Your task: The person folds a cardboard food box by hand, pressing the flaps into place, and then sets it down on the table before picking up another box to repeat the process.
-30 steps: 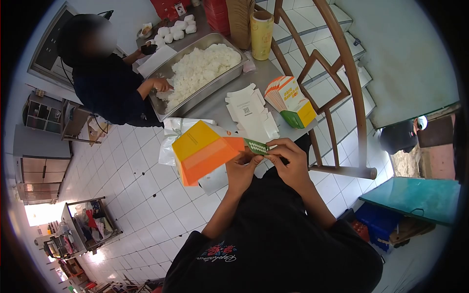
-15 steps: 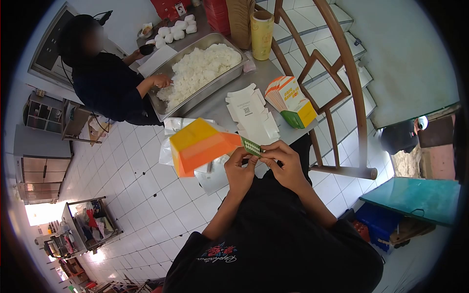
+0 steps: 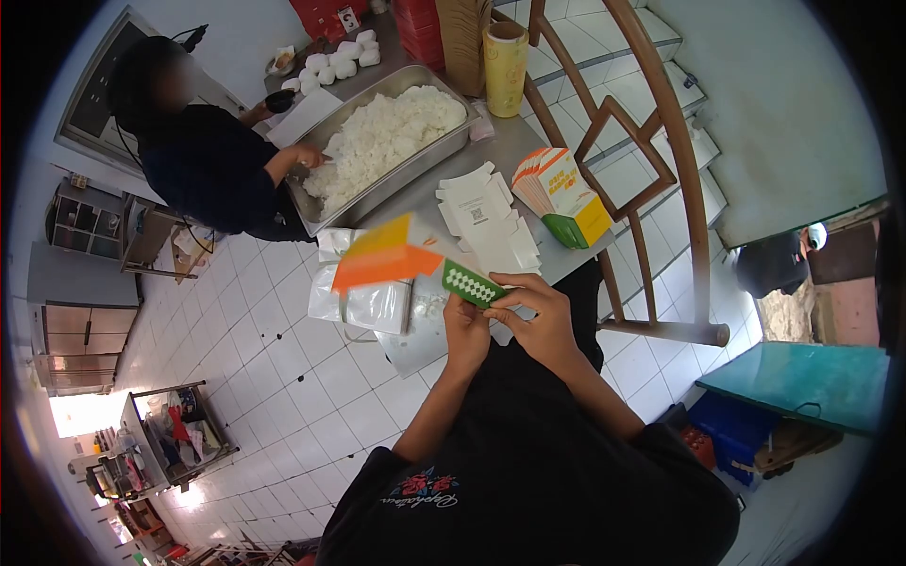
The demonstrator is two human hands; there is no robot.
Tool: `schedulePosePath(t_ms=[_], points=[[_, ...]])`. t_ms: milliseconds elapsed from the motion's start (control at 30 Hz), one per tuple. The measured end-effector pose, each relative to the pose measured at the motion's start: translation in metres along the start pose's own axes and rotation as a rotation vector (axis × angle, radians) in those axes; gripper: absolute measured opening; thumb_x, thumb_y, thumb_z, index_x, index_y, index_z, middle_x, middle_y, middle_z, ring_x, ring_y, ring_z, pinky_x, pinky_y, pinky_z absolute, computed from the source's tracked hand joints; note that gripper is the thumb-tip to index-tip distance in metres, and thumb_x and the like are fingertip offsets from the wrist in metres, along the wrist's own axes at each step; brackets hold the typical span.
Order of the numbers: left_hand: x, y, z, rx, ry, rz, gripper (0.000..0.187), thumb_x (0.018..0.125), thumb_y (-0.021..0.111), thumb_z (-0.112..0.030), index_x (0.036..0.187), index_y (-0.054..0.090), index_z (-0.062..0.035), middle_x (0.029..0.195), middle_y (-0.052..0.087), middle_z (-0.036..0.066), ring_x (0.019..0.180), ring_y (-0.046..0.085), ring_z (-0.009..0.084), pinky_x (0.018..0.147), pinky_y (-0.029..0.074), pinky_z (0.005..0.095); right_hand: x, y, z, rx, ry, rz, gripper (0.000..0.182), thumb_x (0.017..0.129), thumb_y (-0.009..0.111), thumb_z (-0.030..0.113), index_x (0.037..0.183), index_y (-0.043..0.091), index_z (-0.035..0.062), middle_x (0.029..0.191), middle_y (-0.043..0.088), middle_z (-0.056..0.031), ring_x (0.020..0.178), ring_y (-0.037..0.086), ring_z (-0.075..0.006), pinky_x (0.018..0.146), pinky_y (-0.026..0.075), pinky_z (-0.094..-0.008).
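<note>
A partly folded cardboard food box [image 3: 392,259], yellow and orange with a green patterned panel, is held up in front of me, its far part blurred. My left hand [image 3: 466,332] is closed on the lower edge of the green panel. My right hand [image 3: 538,316] pinches the same end from the right, thumb and fingers along its edge. Beyond my hands, an unfolded white carton [image 3: 479,217] lies flat on the metal table [image 3: 425,174]. To its right is a stack of folded-flat printed boxes [image 3: 564,193].
Across the table, a person [image 3: 203,151] reaches into a steel tray [image 3: 377,201] of rice [image 3: 401,127]. White rounded portions [image 3: 330,64] and a yellow wrap roll [image 3: 506,71] stand farther back. Clear plastic packs [image 3: 373,304] sit at the near-left edge. A brown railing [image 3: 684,141] rises on the right.
The box has turned in my hands, so more of its green patterned panel faces me and its orange side looks narrower. The plastic packs behind it are more exposed.
</note>
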State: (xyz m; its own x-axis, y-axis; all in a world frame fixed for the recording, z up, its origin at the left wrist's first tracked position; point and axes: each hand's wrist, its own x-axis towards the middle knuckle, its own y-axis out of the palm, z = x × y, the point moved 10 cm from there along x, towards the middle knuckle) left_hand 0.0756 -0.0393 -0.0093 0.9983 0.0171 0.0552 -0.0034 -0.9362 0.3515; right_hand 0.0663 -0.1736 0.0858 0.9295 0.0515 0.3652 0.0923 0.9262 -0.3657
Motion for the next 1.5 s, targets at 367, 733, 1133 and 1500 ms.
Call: schedulePosePath(t_ms=[367,733,1133,1500], points=[[-0.003,0.011,0.001,-0.410,-0.176,0.094,0.026,0.098,0.069,-0.003,0.122,0.061,0.0029,0.116,0.070,0.010,0.109,0.067,0.0175,0.095,0.055,0.0316,-0.002,-0.014,-0.024,0.016,0.201,-0.078,0.016,0.075,0.084,-0.006,0.082,0.071,-0.0010,0.102,0.073,-0.0147,0.096,0.074,-0.0234,0.089,0.058,-0.0350],[-0.011,0.023,-0.020,0.796,0.249,0.210,0.020,0.085,0.069,0.007,0.103,0.068,0.0001,0.093,0.070,0.016,0.083,0.072,0.0328,0.071,0.058,0.0392,0.016,-0.033,0.032,0.015,-0.129,-0.026,0.042,0.072,0.091,0.007,0.107,0.067,0.0046,0.118,0.059,-0.0130,0.108,0.063,-0.0216,0.090,0.054,-0.0342],[-0.001,0.025,-0.031,0.933,0.072,0.220,0.023,0.088,0.074,-0.005,0.110,0.068,-0.0043,0.103,0.069,0.017,0.093,0.068,0.0371,0.079,0.056,0.0416,0.010,-0.038,0.019,0.022,-0.073,-0.080,0.019,0.081,0.074,-0.004,0.099,0.069,-0.0041,0.099,0.067,-0.0111,0.081,0.071,-0.0172,0.071,0.059,-0.0278],[-0.009,0.044,-0.070,0.806,0.408,0.149,0.027,0.087,0.076,-0.007,0.112,0.067,-0.0031,0.103,0.068,0.016,0.094,0.066,0.0381,0.082,0.053,0.0425,0.010,-0.022,-0.006,0.239,0.146,0.055,0.014,0.087,0.071,-0.003,0.101,0.069,-0.0054,0.102,0.067,-0.0124,0.092,0.073,-0.0205,0.080,0.062,-0.0303]])
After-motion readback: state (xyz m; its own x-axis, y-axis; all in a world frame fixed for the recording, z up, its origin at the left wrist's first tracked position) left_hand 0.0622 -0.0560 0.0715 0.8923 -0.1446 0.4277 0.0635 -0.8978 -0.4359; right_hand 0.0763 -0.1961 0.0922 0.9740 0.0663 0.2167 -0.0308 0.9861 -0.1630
